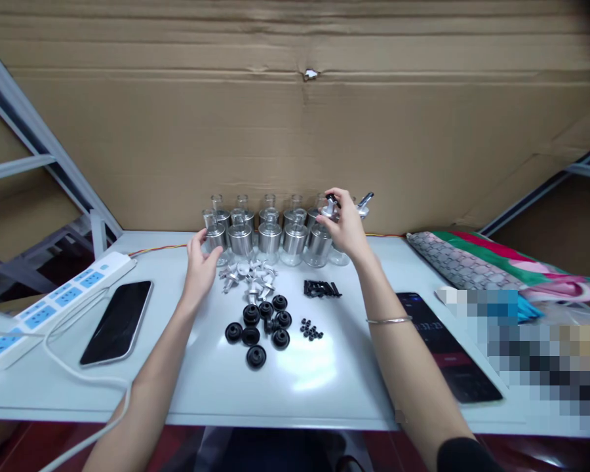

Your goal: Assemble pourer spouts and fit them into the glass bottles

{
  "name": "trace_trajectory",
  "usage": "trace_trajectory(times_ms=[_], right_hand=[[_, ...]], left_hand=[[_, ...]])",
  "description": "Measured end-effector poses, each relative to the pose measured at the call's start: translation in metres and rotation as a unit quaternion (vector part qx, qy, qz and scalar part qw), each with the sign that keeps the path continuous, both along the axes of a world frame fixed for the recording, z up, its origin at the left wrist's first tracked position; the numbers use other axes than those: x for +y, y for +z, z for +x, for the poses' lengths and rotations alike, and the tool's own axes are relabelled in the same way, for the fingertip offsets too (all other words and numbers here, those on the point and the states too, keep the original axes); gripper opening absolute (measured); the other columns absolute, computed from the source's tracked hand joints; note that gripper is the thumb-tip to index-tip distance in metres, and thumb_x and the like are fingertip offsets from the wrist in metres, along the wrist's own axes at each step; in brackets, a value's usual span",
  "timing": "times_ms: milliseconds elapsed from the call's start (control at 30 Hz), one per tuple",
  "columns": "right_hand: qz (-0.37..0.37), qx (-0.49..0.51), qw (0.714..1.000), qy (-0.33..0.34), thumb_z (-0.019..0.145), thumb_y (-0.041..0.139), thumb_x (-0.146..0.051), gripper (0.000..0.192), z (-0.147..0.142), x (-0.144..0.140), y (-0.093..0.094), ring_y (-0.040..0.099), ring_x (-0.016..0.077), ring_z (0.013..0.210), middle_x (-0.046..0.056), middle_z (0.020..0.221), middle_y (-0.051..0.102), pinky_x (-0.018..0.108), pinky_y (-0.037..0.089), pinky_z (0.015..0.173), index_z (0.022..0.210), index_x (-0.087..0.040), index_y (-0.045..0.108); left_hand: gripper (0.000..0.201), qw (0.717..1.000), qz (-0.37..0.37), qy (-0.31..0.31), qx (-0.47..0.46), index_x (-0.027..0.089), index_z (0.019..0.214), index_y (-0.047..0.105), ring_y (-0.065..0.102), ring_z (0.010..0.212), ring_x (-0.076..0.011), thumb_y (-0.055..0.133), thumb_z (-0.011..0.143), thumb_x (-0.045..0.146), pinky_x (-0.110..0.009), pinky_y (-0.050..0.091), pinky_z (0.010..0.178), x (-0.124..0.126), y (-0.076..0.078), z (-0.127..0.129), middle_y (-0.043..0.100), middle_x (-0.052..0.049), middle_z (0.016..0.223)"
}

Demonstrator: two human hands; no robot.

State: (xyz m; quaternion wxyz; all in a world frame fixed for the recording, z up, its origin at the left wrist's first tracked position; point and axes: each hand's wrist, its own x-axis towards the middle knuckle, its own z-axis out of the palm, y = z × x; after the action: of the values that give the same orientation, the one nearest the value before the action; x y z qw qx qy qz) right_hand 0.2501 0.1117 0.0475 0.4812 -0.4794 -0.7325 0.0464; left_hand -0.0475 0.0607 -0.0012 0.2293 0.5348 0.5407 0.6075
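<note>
Two rows of clear glass bottles with silver metal bands (270, 237) stand against the cardboard. My left hand (201, 265) curls round the front bottle at the left end (216, 237), thumb in front and fingers at its side. At the right end, my right hand (347, 226) pinches a pale stopper with a black top (329, 208) above the bottles. It hides part of the bottles there. Just right of that hand, another pale stopper with a black lever (364, 204) sticks up. Pale winged stopper parts (250, 278) lie in a pile before the bottles.
Black round caps (256, 356), black pins (322, 288) and tiny black rings (311, 329) lie mid-table. A phone (118, 322) and power strip (59, 305) with a white cable are at left. A larger phone (447, 347) and folded cloth (501, 262) lie at right.
</note>
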Motion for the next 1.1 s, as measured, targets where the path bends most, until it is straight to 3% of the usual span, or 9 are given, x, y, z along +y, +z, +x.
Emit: trace_trajectory(times_ms=[200, 300, 433, 500, 600, 667, 733, 933, 1100], right_hand=[[0.103, -0.054, 0.988, -0.097, 0.074, 0.055, -0.010, 0.054, -0.011, -0.001, -0.006, 0.040, 0.0285, 0.129, 0.015, 0.134, 0.040, 0.049, 0.034, 0.108, 0.125, -0.023, 0.043], [0.163, -0.053, 0.974, -0.148, 0.074, 0.059, -0.018, 0.055, -0.012, -0.004, -0.008, 0.035, 0.0312, 0.132, 0.014, 0.138, 0.036, 0.053, 0.030, 0.108, 0.126, -0.023, 0.042], [0.218, 0.043, 0.942, -0.250, 0.076, 0.061, -0.034, 0.061, -0.004, -0.004, -0.012, 0.027, 0.0347, 0.136, 0.018, 0.141, 0.031, 0.058, 0.020, 0.109, 0.130, -0.021, 0.036], [0.205, 0.126, 0.927, -0.287, 0.080, 0.053, -0.040, 0.060, 0.002, 0.000, -0.015, 0.026, 0.0336, 0.138, 0.019, 0.143, 0.031, 0.058, 0.018, 0.109, 0.133, -0.020, 0.032], [0.065, 0.244, 0.933, -0.256, 0.082, 0.047, -0.045, 0.055, 0.010, 0.008, -0.018, 0.043, 0.0321, 0.126, 0.020, 0.132, 0.046, 0.055, 0.030, 0.103, 0.128, -0.016, 0.037], [-0.041, 0.266, 0.938, -0.220, 0.077, 0.055, -0.049, 0.056, 0.014, 0.012, -0.018, 0.054, 0.0310, 0.111, 0.017, 0.118, 0.057, 0.051, 0.037, 0.098, 0.119, -0.015, 0.044], [-0.083, 0.252, 0.939, -0.220, 0.072, 0.061, -0.052, 0.059, 0.015, 0.013, -0.017, 0.056, 0.0303, 0.105, 0.016, 0.111, 0.060, 0.048, 0.039, 0.095, 0.114, -0.014, 0.047], [-0.063, 0.229, 0.938, -0.253, 0.079, 0.054, -0.047, 0.055, 0.009, 0.012, -0.021, 0.049, 0.0327, 0.116, 0.022, 0.120, 0.053, 0.050, 0.036, 0.099, 0.120, -0.012, 0.042], [0.014, 0.206, 0.933, -0.296, 0.071, 0.065, -0.037, 0.074, 0.003, 0.003, -0.011, 0.033, 0.0368, 0.132, 0.027, 0.136, 0.034, 0.056, 0.026, 0.107, 0.130, -0.012, 0.029]], left_hand=[[0.054, 0.994, 0.007, -0.003, 0.111, 0.023, 0.130, 0.041, 0.034, 0.133, -0.0285, 0.058, 0.079, 0.026, -0.046, 0.038, 0.106, 0.001, -0.014, -0.002, 0.030, -0.013, 0.141], [0.070, 0.995, -0.021, -0.003, 0.101, 0.022, 0.141, 0.027, 0.032, 0.135, -0.0289, 0.059, 0.079, 0.026, -0.047, 0.029, 0.112, 0.009, -0.026, -0.007, 0.029, -0.015, 0.145], [0.092, 0.991, -0.056, -0.049, 0.108, 0.018, 0.150, 0.003, 0.020, 0.142, -0.0298, 0.062, 0.080, 0.033, -0.047, 0.017, 0.117, 0.017, -0.038, -0.013, 0.016, -0.018, 0.154], [0.097, 0.989, -0.057, -0.070, 0.114, 0.017, 0.150, -0.006, 0.011, 0.145, -0.0276, 0.061, 0.082, 0.036, -0.046, 0.011, 0.119, 0.018, -0.040, -0.014, 0.006, -0.016, 0.157], [0.100, 0.988, -0.055, -0.088, 0.112, 0.018, 0.149, -0.013, 0.001, 0.146, -0.0245, 0.059, 0.083, 0.038, -0.045, 0.005, 0.120, 0.018, -0.041, -0.013, -0.005, -0.012, 0.157], [0.101, 0.989, -0.051, -0.094, 0.106, 0.019, 0.149, -0.014, 0.000, 0.146, -0.0238, 0.060, 0.083, 0.038, -0.046, 0.004, 0.120, 0.018, -0.041, -0.013, -0.007, -0.011, 0.157], [0.102, 0.989, -0.044, -0.100, 0.102, 0.020, 0.149, -0.014, -0.001, 0.146, -0.0241, 0.061, 0.082, 0.037, -0.046, 0.003, 0.120, 0.019, -0.042, -0.014, -0.007, -0.010, 0.157], [0.106, 0.987, -0.031, -0.117, 0.107, 0.021, 0.149, -0.015, -0.002, 0.146, -0.0265, 0.065, 0.080, 0.034, -0.047, 0.002, 0.120, 0.022, -0.046, -0.018, -0.009, -0.010, 0.157], [0.102, 0.986, -0.022, -0.113, 0.122, 0.019, 0.149, -0.014, -0.005, 0.145, -0.0282, 0.062, 0.082, 0.029, -0.048, 0.000, 0.119, 0.021, -0.045, -0.016, -0.012, -0.010, 0.156]])
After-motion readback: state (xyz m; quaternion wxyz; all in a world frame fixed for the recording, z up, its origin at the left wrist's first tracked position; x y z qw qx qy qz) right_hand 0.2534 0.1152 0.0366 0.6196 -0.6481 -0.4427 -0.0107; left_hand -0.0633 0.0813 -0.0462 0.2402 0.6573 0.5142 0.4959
